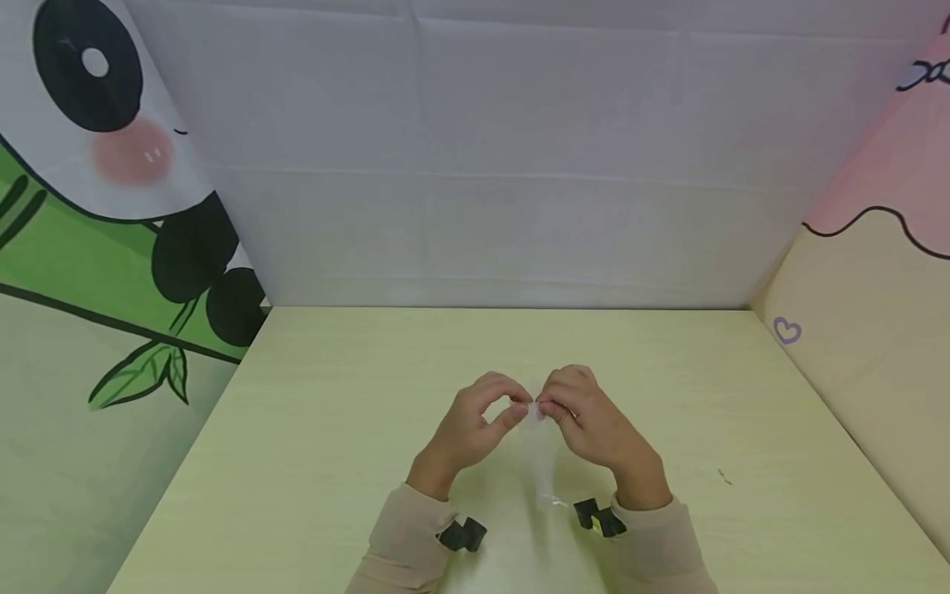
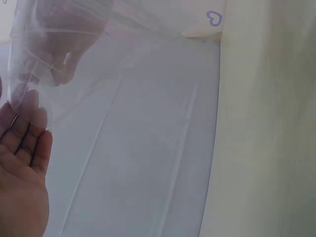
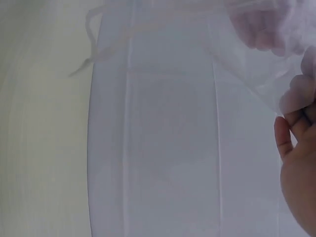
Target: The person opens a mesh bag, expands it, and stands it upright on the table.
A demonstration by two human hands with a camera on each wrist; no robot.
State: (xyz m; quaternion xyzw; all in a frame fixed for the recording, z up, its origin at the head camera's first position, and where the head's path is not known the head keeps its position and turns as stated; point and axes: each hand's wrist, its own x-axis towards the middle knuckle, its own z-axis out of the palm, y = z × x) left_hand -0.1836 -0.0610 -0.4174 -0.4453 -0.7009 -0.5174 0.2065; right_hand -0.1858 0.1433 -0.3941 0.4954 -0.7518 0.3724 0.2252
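Clear plastic bag (image 1: 540,462) | left hand (image 1: 471,425) pinching top edge | right hand (image 1: 590,421) pinching top edge

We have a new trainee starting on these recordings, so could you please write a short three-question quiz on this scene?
1. True or false: both hands pinch the clear plastic bag at its top edge.
2. What does the bag hang over? A) a metal tray B) the pale wooden table C) a sink
3. Fill in: the purple heart is printed on the ___ wall.

Key:
1. True: the left hand and right hand meet at its top.
2. B
3. right
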